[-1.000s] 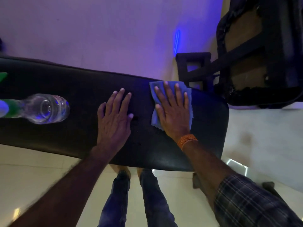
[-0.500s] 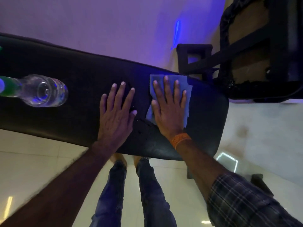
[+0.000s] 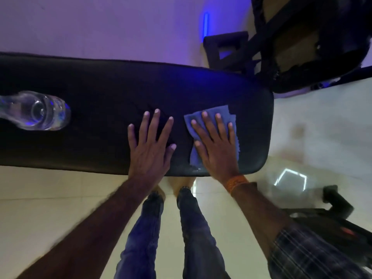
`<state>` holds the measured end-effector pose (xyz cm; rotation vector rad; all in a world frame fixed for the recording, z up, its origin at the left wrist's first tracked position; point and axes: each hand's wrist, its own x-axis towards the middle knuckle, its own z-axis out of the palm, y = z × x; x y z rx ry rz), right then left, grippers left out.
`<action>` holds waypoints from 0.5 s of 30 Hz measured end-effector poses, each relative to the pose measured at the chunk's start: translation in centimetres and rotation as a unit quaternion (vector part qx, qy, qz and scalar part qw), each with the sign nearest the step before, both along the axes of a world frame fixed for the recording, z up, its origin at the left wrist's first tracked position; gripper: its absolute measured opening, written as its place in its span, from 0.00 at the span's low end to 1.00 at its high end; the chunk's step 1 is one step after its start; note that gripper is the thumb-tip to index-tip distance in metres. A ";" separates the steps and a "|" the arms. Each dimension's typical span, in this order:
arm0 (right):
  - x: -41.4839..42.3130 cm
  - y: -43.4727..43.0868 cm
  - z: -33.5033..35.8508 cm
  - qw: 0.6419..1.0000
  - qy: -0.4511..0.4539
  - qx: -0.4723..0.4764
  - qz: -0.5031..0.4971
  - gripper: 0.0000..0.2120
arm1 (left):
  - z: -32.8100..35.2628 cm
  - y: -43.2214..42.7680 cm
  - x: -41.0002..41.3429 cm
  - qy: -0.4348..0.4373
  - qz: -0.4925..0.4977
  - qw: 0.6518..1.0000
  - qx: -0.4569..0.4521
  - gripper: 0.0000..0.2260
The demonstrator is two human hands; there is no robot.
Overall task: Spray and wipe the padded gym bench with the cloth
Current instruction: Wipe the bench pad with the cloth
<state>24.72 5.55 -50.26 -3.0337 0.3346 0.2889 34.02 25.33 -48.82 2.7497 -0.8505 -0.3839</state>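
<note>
A long black padded bench (image 3: 96, 91) runs across the view from left to right. My right hand (image 3: 216, 146) lies flat, fingers spread, pressing a blue cloth (image 3: 194, 158) onto the bench near its right end and front edge. My left hand (image 3: 151, 143) rests flat on the bare pad just left of the cloth, fingers apart, holding nothing. A clear spray bottle (image 3: 40, 113) lies on its side on the bench at the far left, its top cut off by the frame edge.
Black gym equipment (image 3: 314, 41) stands beyond the bench's right end. Another dark frame (image 3: 338, 210) sits on the pale tiled floor at lower right. My legs (image 3: 171, 228) stand close to the bench's front edge.
My right hand has dragged the cloth from the far side of the bench toward the front edge. My left hand has stayed flat on the pad.
</note>
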 end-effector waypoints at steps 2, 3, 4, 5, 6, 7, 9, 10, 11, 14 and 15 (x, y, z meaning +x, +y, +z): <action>2.9 -1.3 0.1 0.993 -0.026 -0.013 -0.117 0.26 | -0.2 -0.1 -0.8 -0.006 -0.026 1.000 0.002 0.27; 4.2 -1.0 0.0 0.986 -0.034 -0.013 -0.162 0.26 | -0.4 -0.1 -1.1 -0.011 -0.029 1.000 0.000 0.27; 4.6 0.0 -0.1 0.984 -0.041 -0.013 -0.174 0.27 | -0.5 -0.1 -1.3 -0.014 -0.025 1.000 -0.006 0.27; 4.0 1.5 -0.3 0.988 -0.045 -0.010 -0.149 0.27 | -0.6 -0.1 -1.4 -0.015 -0.018 1.000 -0.013 0.26; 2.4 3.1 -0.5 0.994 -0.042 -0.004 -0.098 0.27 | -0.6 -0.1 -1.6 -0.016 -0.012 1.000 -0.017 0.26; 0.2 4.1 -0.3 0.998 -0.030 0.002 -0.046 0.27 | -0.6 -0.1 -1.8 -0.016 -0.010 1.000 -0.020 0.26; -3.4 3.0 -0.1 1.000 -0.015 0.011 0.024 0.27 | -0.5 0.1 -2.2 -0.024 -0.011 0.999 -0.021 0.26; -3.8 1.7 -0.3 0.999 -0.015 0.004 0.032 0.26 | -0.5 0.0 -2.5 -0.026 -0.010 0.999 -0.020 0.25; -3.5 0.5 -0.5 1.000 -0.018 -0.003 0.011 0.26 | -0.6 -0.1 -2.7 -0.026 -0.007 0.999 -0.019 0.25; -1.7 0.9 -1.0 0.985 -0.068 -0.005 -0.160 0.26 | -0.7 -0.4 -3.4 -0.017 0.011 1.000 -0.017 0.25; -1.5 2.8 -1.1 0.981 -0.078 0.001 -0.179 0.26 | -0.6 -0.5 -3.7 -0.015 0.018 1.000 -0.017 0.25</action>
